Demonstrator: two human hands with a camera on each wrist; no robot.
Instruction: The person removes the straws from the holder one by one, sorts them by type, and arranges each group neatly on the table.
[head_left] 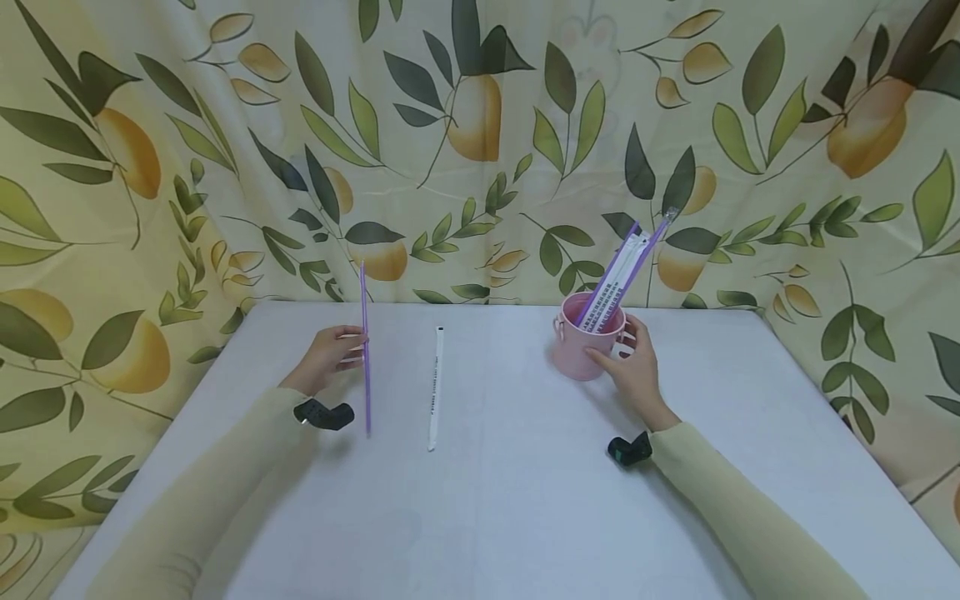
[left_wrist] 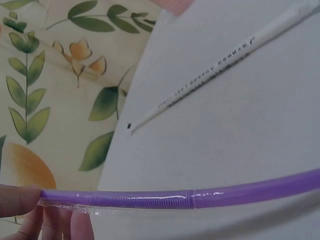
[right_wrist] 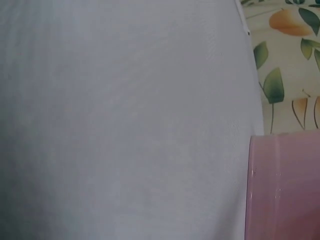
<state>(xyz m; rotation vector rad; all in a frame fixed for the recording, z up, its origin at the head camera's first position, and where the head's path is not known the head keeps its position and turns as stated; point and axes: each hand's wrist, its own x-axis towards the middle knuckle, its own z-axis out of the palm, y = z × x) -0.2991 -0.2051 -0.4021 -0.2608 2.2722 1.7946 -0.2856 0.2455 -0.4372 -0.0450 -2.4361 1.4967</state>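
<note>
Between its thumb and fingers my left hand (head_left: pixel 330 354) pinches a purple bendy straw (head_left: pixel 367 375) in a clear wrapper. The straw stands lengthwise above the left side of the table; its ribbed bend (left_wrist: pixel 140 199) shows close up in the left wrist view. My right hand (head_left: pixel 636 371) grips a small pink bucket (head_left: pixel 581 350) by its right side, the thumb on the front. Several wrapped purple straws (head_left: pixel 615 287) lean to the right inside it. In the right wrist view only part of the pink bucket (right_wrist: pixel 285 185) shows, and the hand is out of frame.
A straw in a white printed wrapper (head_left: pixel 436 387) lies on the white table (head_left: pixel 510 500), right of my left hand. Behind the table's far edge hangs a curtain (head_left: pixel 480 208) with leaves and fruit. Each wrist carries a small black camera (head_left: pixel 325 414).
</note>
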